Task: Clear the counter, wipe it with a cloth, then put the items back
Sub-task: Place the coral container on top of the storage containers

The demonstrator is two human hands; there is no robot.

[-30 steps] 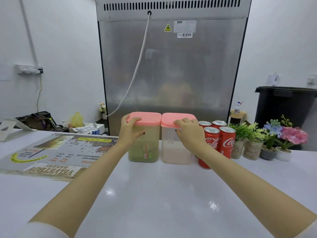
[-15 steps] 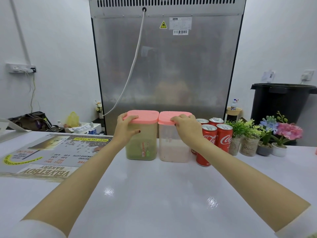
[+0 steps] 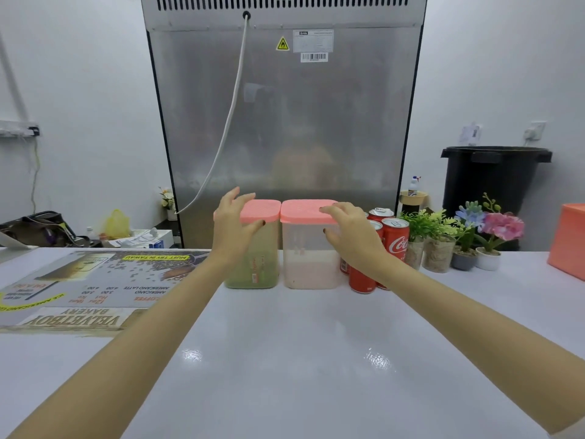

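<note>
Both hands are loose with fingers spread, gripping nothing; my left hand (image 3: 232, 231) hovers at the left side of the green-filled tub (image 3: 259, 261), thumb in front and fingers by its pink lid; my right hand (image 3: 353, 237) lies over the right edge of the pale-filled tub (image 3: 311, 258), and whether it presses the lid I cannot tell. These two tubs stand upright at twelve o'clock on the desk (image 3: 285, 359), sides touching; I judge they are packed close along the far edge to leave the near surface free for wiping, with one hand per tub to shift both at once. I count two tubs; at least three cola cans (image 3: 395, 240) at one o'clock, just beside the pale tub and partly hidden by my wrist; four potted plants (image 3: 438, 253) at two o'clock; one menu poster (image 3: 104, 280) lying flat at ten o'clock; one orange box (image 3: 568, 239) at three o'clock. No cloth shows.
</note>
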